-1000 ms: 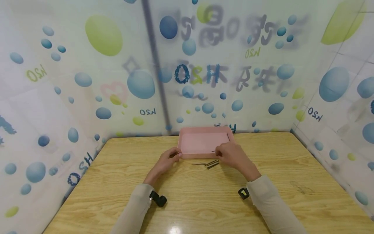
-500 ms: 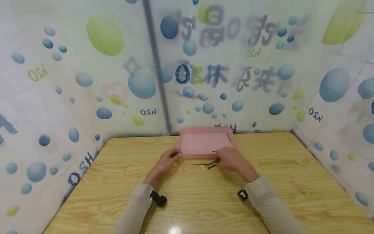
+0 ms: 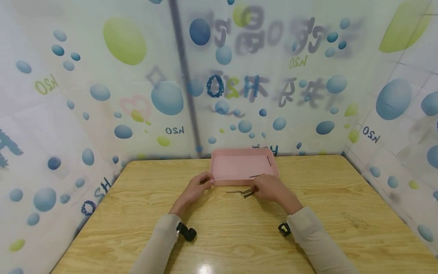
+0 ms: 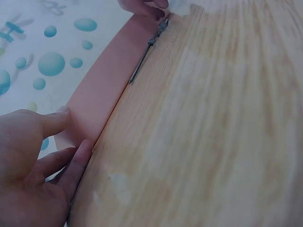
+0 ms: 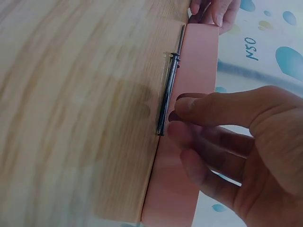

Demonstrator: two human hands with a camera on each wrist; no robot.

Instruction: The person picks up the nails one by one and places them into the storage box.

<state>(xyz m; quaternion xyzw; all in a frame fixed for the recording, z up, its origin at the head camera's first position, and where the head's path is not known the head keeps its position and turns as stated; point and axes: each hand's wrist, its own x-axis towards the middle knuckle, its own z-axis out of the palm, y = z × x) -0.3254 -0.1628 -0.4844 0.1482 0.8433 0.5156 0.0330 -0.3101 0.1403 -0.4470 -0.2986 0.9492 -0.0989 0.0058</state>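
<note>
A shallow pink tray point(image 3: 229, 182) stands at the table's back edge. My left hand point(image 3: 197, 187) holds its front left corner, thumb near the rim and fingers low on the wall. Several long dark nails point(image 5: 166, 97) lie on the wood along the tray's front wall; whether their shafts are threaded is too small to tell. Right beside them is my right hand point(image 5: 236, 137), thumb and fingers bent loosely, with no nail visibly between them. Inside the tray one nail point(image 3: 268, 161) lies near the right wall and another point(image 3: 254, 176) near the front wall.
The wooden table point(image 3: 219, 232) spreads out in front of the tray. Behind it hangs a white curtain point(image 3: 226, 129) with blue and green dots. A dark wrist strap piece point(image 3: 186, 231) juts out by the left sleeve.
My right hand has come down from over the tray's front rim to the nails on the table. The left hand stays at the tray's corner.
</note>
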